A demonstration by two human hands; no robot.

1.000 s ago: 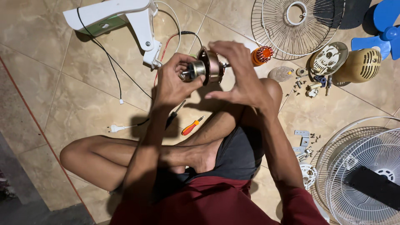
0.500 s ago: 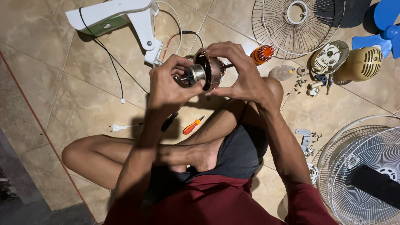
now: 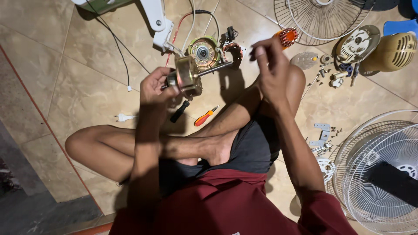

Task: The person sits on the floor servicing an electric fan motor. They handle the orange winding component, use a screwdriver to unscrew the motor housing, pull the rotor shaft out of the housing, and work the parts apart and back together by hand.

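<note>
Currently the left hand [image 3: 157, 87] is clenched round the metal motor housing [image 3: 186, 78], held above the tiled floor [image 3: 78, 87]. Shaft [image 3: 213, 68] sticks out of the housing toward the right hand. Just beyond the housing, farther from the person: the stator with copper windings [image 3: 203, 52], red and white wires running off it to the white fan stand [image 3: 153, 19].

Right hand [image 3: 270, 72] is raised to the right of the housing, apart from it, fingers bent and pinched together; can't tell if they hold anything.

Relative to the housing:
- below it on the floor: black-handled tool [image 3: 180, 111], orange screwdriver [image 3: 204, 117], white mains plug [image 3: 123, 117] further left
- right, past the right hand: orange ribbed part [image 3: 287, 37], then loose screws and small parts [image 3: 331, 74], round cream back plate [image 3: 358, 43], beige slotted motor cover [image 3: 394, 51]
- upper right: wire fan guard [image 3: 322, 19], blue blade [image 3: 400, 26] at the frame edge
- lower right: second white fan guard [image 3: 379, 169], small grey brackets [image 3: 321, 135] beside it

No labels or packages legible.
</note>
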